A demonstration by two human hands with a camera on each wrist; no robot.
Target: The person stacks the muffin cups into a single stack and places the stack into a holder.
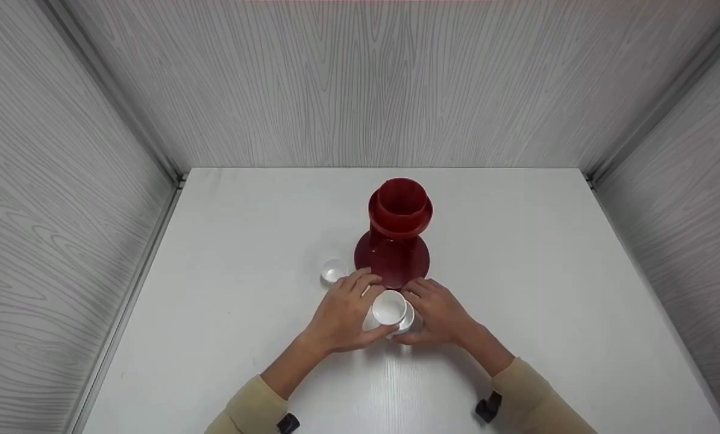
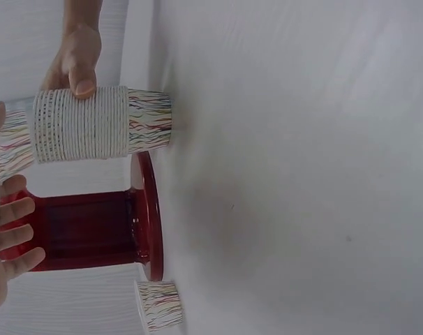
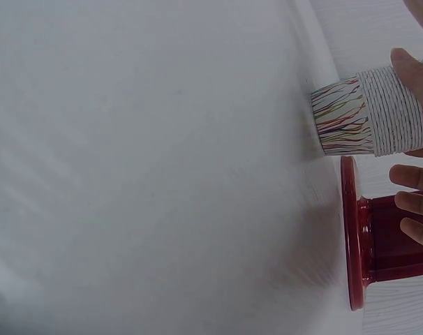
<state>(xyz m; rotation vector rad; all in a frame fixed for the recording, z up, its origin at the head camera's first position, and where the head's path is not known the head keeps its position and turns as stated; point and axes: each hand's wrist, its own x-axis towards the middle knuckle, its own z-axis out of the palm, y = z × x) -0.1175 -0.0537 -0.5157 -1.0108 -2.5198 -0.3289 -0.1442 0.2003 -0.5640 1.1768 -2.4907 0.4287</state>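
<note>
Right at the middle of the work, a white paper cup printed with thin multicoloured streaks (image 1: 390, 307) sits just above a tall nested stack of matching white paper cups (image 2: 82, 124), its rim slightly off to the left of the stack's rim. The left hand (image 1: 347, 313) pinches this upper cup, thumb on the near side and fingers around the far side, with the other fingers spread in the left wrist view. The right hand (image 1: 441, 313) grips the stack by its side, thumb across the ridged rims. Upright on the white tabletop (image 1: 215, 289), the stack shows the streaked wall of its lowest cup beneath those rims.

Just beyond the hands stands a glossy dark-red dispenser-like stand with a round base (image 1: 417, 265), a column, and a wide collar around an open cylinder (image 1: 402, 205) at the top. Beside its base, on the left, one more small streaked white cup (image 1: 334, 271) rests mouth up on the tabletop.

Farther out, beige sleeves (image 1: 254, 404) cover the forearms, a small black piece (image 1: 488, 407) shows by the right cuff, and pale wood-grain panels (image 1: 360, 84) enclose the back and both sides.
</note>
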